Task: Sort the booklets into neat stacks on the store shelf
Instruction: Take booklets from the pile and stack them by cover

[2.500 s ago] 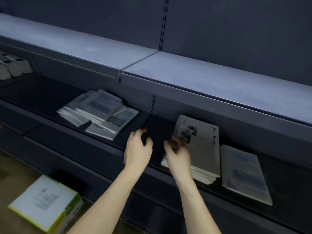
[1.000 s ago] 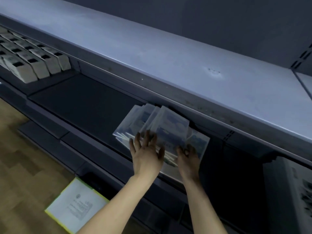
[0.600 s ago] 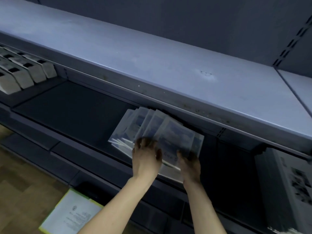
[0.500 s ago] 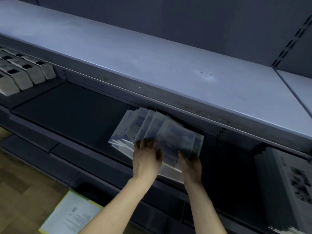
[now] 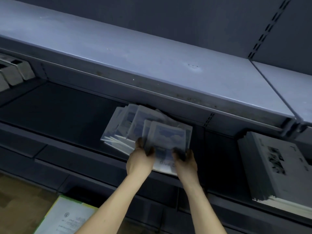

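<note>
- Both hands are reaching into the dark lower shelf (image 5: 64, 105), working at a loose, fanned pile of booklets (image 5: 128, 125) lying near its front edge, under the lip of the upper shelf (image 5: 152, 53).
- The left hand (image 5: 141, 160) is gripping the left side of the top booklet (image 5: 167, 141), fingers curling in beneath it.
- The right hand (image 5: 185, 162) is gripping the right side of that booklet, though its fingertips are blurring into shadow, so the hold looks likely rather than certain.
- A squared stack (image 5: 273, 168) is sitting well apart at the shelf's right end.
- Grey boxes (image 5: 15, 71) are sitting at the far left end.
- A white carton (image 5: 67, 217) is lying on the floor below.
</note>
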Demonstrator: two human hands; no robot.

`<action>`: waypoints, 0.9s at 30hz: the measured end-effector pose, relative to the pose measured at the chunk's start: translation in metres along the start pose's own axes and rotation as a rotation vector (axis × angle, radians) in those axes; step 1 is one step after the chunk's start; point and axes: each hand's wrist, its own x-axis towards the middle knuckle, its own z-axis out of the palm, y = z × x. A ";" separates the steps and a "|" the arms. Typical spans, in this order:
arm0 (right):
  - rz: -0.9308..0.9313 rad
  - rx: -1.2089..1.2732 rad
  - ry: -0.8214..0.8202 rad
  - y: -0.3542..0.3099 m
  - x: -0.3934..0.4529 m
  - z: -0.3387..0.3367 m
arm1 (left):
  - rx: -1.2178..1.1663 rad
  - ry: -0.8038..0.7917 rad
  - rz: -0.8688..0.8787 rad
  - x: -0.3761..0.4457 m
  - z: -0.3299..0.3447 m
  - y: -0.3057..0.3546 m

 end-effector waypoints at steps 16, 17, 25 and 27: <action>-0.017 -0.064 0.199 0.000 -0.079 -0.097 | -0.295 -0.158 0.297 -0.078 0.051 0.031; -0.020 -0.072 0.222 0.001 -0.082 -0.104 | -0.301 -0.180 0.301 -0.083 0.056 0.036; -0.063 -0.038 0.370 0.014 -0.105 -0.161 | -0.346 -0.274 0.355 -0.125 0.094 0.073; -0.069 -0.012 0.396 0.018 -0.109 -0.178 | -0.334 -0.276 0.382 -0.137 0.106 0.083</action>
